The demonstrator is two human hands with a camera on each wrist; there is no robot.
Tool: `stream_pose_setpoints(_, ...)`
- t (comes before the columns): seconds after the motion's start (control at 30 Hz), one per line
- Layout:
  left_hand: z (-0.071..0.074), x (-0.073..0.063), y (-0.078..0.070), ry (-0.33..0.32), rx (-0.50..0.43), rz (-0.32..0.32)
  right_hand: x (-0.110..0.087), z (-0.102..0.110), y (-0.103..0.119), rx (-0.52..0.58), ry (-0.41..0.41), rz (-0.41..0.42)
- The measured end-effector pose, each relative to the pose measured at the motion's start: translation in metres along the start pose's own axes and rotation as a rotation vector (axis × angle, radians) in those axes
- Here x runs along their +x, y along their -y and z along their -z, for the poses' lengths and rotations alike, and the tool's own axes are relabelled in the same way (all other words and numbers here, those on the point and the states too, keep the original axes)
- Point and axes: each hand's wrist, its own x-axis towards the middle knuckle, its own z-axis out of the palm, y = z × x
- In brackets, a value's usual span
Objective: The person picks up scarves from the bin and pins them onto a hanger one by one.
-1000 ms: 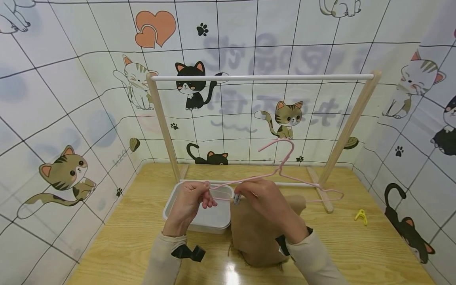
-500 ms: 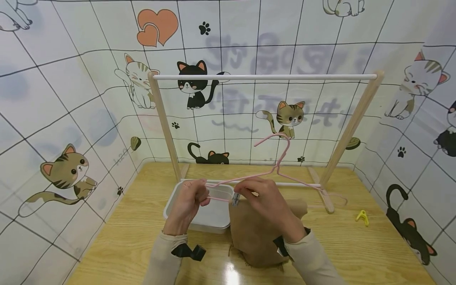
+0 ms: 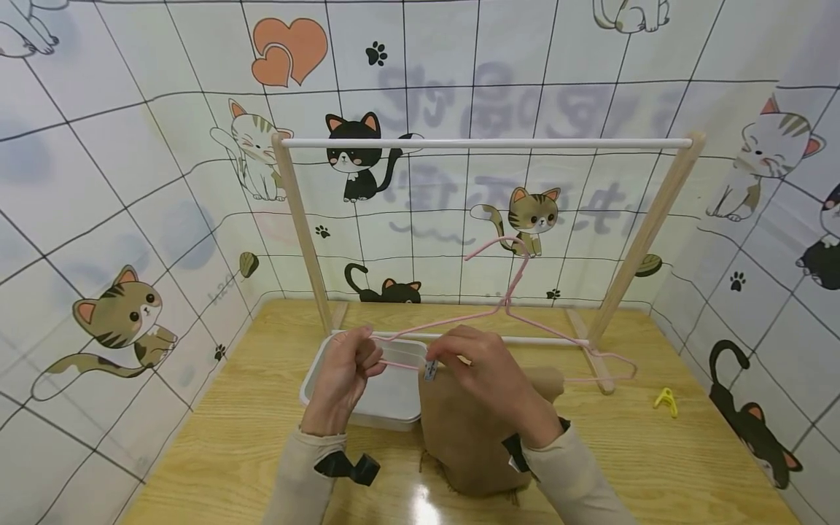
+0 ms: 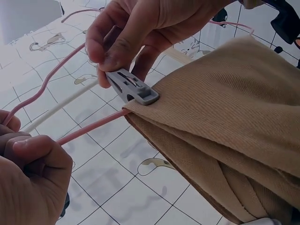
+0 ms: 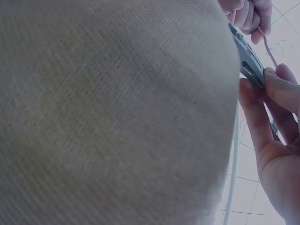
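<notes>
My left hand (image 3: 344, 375) grips the left end of a pink clothes hanger (image 3: 453, 318), with its fingers curled round the wire. Over the hanger's lower bar drapes a brown cloth (image 3: 466, 430), its frayed hem hanging near the table. My right hand (image 3: 488, 372) pinches a grey clothespin (image 4: 136, 89) between thumb and fingers. In the left wrist view the clothespin sits at the cloth's upper corner, on the pink bar. The hanger's hook points up and to the left. The cloth fills most of the right wrist view.
Behind my hands stands a rack with wooden legs (image 3: 646, 240) and a white top rail (image 3: 485, 144). A white tray (image 3: 387, 419) sits at the left, partly behind my left hand. A yellow clothespin (image 3: 666, 399) lies on the wooden table (image 3: 216, 452) at the right.
The hanger's hook has risen and shifted a little to the left. The clothespin and the cloth's upper corner have moved slightly left. Both hands keep their holds.
</notes>
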Motion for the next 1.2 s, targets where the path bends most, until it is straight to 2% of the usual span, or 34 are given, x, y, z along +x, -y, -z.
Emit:
stream_pose_setpoints(0.3,0.0,0.001,0.0,0.02,-0.021,-0.004,0.001,-0.006,0.003,0.072,0.012,-0.19)
stream_pose_setpoints(0.63,0.003,0.001,0.001,0.036,-0.051,-0.014,-0.007,-0.008,0.005,0.15,0.015,-0.347)
stream_pose_setpoints(0.73,0.003,0.002,0.0,0.023,-0.049,-0.018,-0.014,-0.002,0.004,0.113,-0.03,-0.342)
stream_pose_setpoints(0.87,0.003,0.003,0.0,-0.001,-0.042,-0.005,-0.029,0.012,0.0,0.06,-0.106,-0.274)
stream_pose_setpoints(0.97,0.005,0.004,-0.002,0.003,-0.036,-0.002,-0.045,0.025,-0.005,0.039,-0.156,-0.233)
stream_pose_setpoints(1.07,0.006,0.003,-0.004,0.004,-0.036,-0.003,-0.065,0.041,-0.01,-0.003,-0.204,-0.236)
stream_pose_setpoints(1.2,0.007,0.002,-0.007,-0.014,-0.046,0.005,-0.097,0.064,-0.017,-0.095,-0.271,-0.285)
